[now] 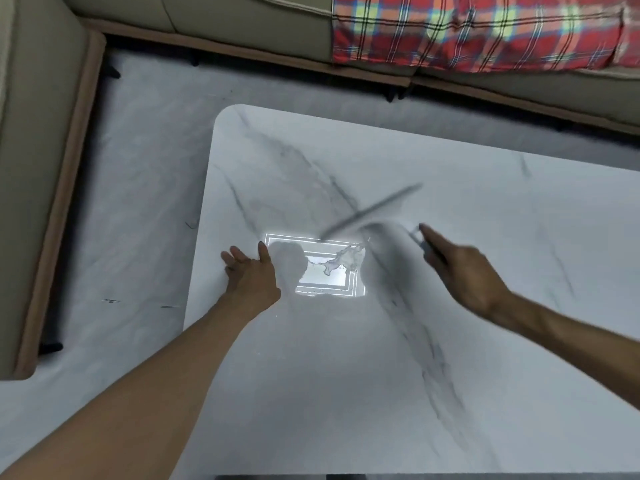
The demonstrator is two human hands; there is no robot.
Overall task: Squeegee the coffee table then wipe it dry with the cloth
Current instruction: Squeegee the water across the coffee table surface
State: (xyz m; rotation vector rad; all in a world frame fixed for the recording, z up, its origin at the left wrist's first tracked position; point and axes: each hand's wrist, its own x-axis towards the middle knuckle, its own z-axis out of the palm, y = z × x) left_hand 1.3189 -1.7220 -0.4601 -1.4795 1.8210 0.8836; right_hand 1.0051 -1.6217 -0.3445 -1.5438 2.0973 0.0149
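Head view: right hand (464, 271) clamped on blurred squeegee (374, 211), blade beyond fingertips; left hand (251, 275) flat, fingers apart.

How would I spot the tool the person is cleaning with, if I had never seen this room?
Start at the white marble-patterned coffee table in front of the beige sofa. Above its middle, the right hand grips a handle; from it reaches a thin, dark, motion-blurred squeegee blade, slanting up to the right. It is the only tool on the table, just beyond the puddle glinting in a bright rectangular reflection.
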